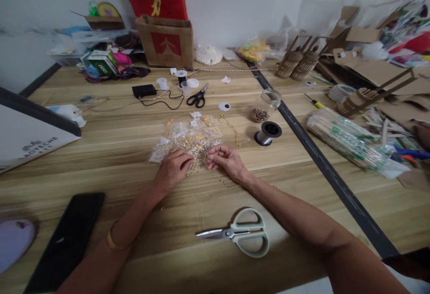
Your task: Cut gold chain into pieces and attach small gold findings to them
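A pile of small gold and silver jewelry findings (198,144), with clear plastic bags among them, lies in the middle of the wooden table. At its near left edge is my left hand (173,170), fingers curled and thumb close to the forefinger. My right hand (228,162) is at the pile's right side, thumb and fingertips brought together. Whatever is between the fingertips of either hand is too small to make out. A gold chain (231,128) trails beyond my right hand, and a shorter chain piece (230,184) lies just below it.
Light-handled scissors (248,232) lie in front of me, and a dark phone (67,240) at left. A wire spool (268,133), a jar of beads (264,108) and black scissors (199,97) sit behind the pile. Wrapped wooden sticks (346,137) lie at right.
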`<state>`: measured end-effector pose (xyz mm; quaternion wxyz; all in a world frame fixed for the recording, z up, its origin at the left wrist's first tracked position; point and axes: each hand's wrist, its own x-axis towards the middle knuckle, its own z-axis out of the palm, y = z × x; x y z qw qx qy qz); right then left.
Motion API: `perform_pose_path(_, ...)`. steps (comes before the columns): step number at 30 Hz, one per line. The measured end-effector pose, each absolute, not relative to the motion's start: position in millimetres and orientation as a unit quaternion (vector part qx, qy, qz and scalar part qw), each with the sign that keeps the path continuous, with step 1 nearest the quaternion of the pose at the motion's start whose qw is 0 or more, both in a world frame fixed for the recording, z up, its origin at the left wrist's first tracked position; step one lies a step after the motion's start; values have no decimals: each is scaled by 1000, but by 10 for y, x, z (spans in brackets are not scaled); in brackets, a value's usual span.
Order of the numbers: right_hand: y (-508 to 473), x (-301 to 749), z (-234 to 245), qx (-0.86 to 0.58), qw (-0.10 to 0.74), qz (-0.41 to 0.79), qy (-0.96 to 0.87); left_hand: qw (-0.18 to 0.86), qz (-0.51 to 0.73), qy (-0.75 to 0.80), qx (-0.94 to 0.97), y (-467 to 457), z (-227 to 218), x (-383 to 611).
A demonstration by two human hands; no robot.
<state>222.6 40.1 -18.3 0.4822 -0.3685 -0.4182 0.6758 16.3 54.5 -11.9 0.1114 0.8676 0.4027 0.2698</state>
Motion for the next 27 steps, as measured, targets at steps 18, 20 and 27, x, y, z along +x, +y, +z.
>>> perform_pose_path(18,383,2214,-182,-363,476,677,-428,109,270,415,862,543,-95,210)
perform_pose_path(20,380,2215,-174,-367,472,673,-435,113,275,417,859,543,-96,211)
perform_pose_path(27,379,2209,-172,-378,463,662,-452,106,290,418,854,567,-110,183)
